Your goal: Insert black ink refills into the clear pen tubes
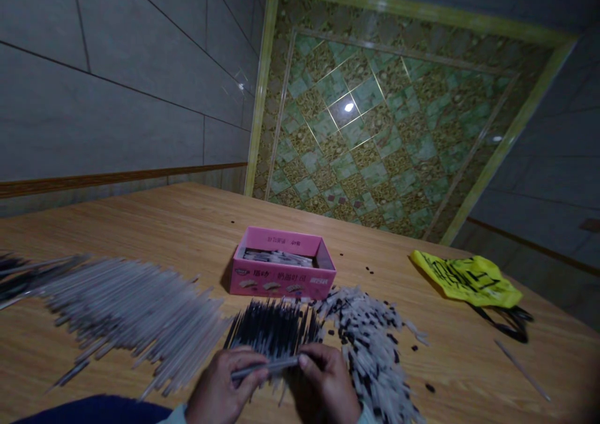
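Note:
Between my two hands is a slim grey pen-like tube (276, 364), held level above the table. My left hand (229, 380) is closed round its left part, and the fingers of my right hand (325, 377) pinch its right end. Just beyond the hands lies a bundle of thin dark sticks (272, 327), like pen refills. To the left spreads a wide layer of pale translucent tubes (131, 314). On the right is a heap of small whitish pieces (370, 343) mixed with small black bits.
A pink open box (284, 280) holding pale sticks stands behind the dark sticks. Farther right lie a yellow bag (469, 280) with black straps and a single thin stick (522, 369). Dark sticks (19, 277) sit at the far left. Tiled walls (140, 86) border the wooden table (154, 224).

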`<state>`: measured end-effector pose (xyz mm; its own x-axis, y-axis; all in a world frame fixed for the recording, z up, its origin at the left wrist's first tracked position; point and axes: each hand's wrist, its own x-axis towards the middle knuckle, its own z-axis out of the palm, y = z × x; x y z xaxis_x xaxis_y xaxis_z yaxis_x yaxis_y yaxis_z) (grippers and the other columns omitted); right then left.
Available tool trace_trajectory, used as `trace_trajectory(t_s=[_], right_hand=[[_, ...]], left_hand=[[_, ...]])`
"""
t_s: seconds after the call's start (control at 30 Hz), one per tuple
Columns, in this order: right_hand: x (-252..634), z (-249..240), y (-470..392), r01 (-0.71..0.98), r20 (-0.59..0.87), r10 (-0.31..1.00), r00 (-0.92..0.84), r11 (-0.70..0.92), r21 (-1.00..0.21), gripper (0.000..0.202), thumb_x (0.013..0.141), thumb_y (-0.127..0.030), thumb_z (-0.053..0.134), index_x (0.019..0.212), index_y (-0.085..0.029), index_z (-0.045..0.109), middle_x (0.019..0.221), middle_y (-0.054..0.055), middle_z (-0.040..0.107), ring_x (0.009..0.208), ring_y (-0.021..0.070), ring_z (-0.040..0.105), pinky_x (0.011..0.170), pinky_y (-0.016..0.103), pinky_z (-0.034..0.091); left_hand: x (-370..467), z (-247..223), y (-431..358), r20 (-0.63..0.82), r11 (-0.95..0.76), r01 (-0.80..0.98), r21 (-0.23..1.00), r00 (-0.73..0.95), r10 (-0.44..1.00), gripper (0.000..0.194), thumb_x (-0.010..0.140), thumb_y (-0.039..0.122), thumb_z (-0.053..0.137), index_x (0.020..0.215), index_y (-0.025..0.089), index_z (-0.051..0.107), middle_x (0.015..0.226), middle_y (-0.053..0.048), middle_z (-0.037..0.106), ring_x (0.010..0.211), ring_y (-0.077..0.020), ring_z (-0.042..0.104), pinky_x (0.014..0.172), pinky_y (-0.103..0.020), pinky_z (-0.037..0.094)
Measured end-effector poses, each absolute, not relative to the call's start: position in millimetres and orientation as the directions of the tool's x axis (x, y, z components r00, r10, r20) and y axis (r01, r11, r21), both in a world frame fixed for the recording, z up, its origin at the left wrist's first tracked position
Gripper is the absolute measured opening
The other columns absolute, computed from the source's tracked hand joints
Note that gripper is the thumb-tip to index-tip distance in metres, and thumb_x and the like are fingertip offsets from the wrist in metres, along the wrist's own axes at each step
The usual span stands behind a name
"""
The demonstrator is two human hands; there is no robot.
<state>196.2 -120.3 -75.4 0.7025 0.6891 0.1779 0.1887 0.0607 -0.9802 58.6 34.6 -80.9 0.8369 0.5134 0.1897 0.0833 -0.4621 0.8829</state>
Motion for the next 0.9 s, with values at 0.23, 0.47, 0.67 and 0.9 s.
trace_trajectory(t_s=[0.23,0.47,0.67,0.9], right_hand=[[219,-38,-120,0.276,0.293,0.352,0.889,0.1,-0.956,0.033,0.073,-0.042,0.067,0.093,-0.016,0.071,0.082,0.007,0.071,0.071,0.0208,0.062,0.064,0.029,0.049],[280,-11,-88,0.376,0.408,0.247,0.879,0.166,-0.912,0.038,0.071,-0.041,0.066,0.094,-0.011,0.069,0.085,0.009,0.071,0.071,0.0192,0.063,0.062,0.028,0.052],[298,-16,-62,0.299,0.344,0.315,0.885,0.182,-0.937,0.048,0.066,-0.047,0.065,0.094,-0.008,0.068,0.065,0.006,0.069,0.053,0.0171,0.062,0.05,0.028,0.052],[288,-29,-83,0.356,0.352,0.389,0.851,0.063,-0.932,0.05,0.072,-0.042,0.059,0.11,-0.009,0.062,0.086,0.012,0.071,0.071,0.0227,0.066,0.058,0.032,0.053]], left_hand=[[52,-64,66,0.434,-0.701,0.345,0.624,0.593,0.678,0.035,0.088,0.038,0.038,0.102,0.018,0.063,0.103,-0.011,0.067,0.098,-0.0235,0.06,0.087,-0.033,0.046],[42,-69,78,0.283,-0.708,0.686,0.164,0.655,0.701,0.029,0.081,0.02,0.043,0.098,0.013,0.064,0.094,-0.014,0.065,0.093,-0.0274,0.061,0.08,-0.037,0.045],[45,-71,70,0.172,-0.71,0.69,0.14,0.69,0.703,0.031,0.084,0.02,0.037,0.095,0.014,0.065,0.096,-0.015,0.066,0.077,-0.0269,0.067,0.064,-0.036,0.047],[49,-70,64,0.151,-0.725,0.666,0.178,0.709,0.689,0.028,0.082,0.019,0.035,0.086,0.014,0.063,0.086,-0.015,0.07,0.076,-0.0266,0.069,0.064,-0.033,0.047]])
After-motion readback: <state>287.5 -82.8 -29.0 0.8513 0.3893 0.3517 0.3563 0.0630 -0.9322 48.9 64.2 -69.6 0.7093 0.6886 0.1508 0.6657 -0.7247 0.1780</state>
